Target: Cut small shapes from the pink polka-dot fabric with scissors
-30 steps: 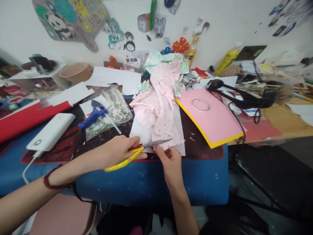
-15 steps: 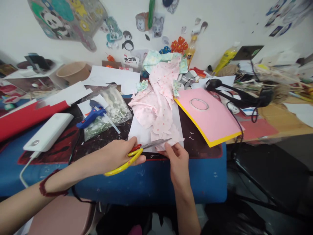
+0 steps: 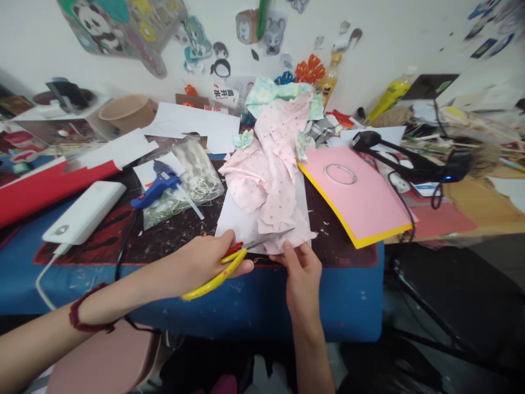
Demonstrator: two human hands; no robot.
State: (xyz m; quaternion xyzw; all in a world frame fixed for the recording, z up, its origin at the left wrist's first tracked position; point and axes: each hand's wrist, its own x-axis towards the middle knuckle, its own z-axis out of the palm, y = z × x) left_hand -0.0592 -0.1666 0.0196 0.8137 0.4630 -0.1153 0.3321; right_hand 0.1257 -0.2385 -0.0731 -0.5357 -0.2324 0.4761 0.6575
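Observation:
My left hand [image 3: 217,257] is closed around the handles of a pair of scissors [image 3: 215,280] with yellow grips and a red part. The blades point right and lie across the lower end of a pale pink dotted cloth [image 3: 275,180]. My right hand [image 3: 302,268] pinches the near edge of that cloth, just right of the blades. The cloth lies crumpled over a white sheet [image 3: 229,227], with a mint patterned cloth [image 3: 262,94] at its far end and small mint ruffles at both sides.
A blue glue gun [image 3: 159,186] rests on a clear plastic bag [image 3: 200,169] at left, near a white power bank [image 3: 85,212]. To the right, a metal ring [image 3: 341,174] lies on pink card [image 3: 361,202]. A black device [image 3: 414,161] with a cable sits behind it.
The view has shifted slightly, so the scene sits a little further right. Both hands keep their places at the cloth's near end, and the scissor blades still lie across it.

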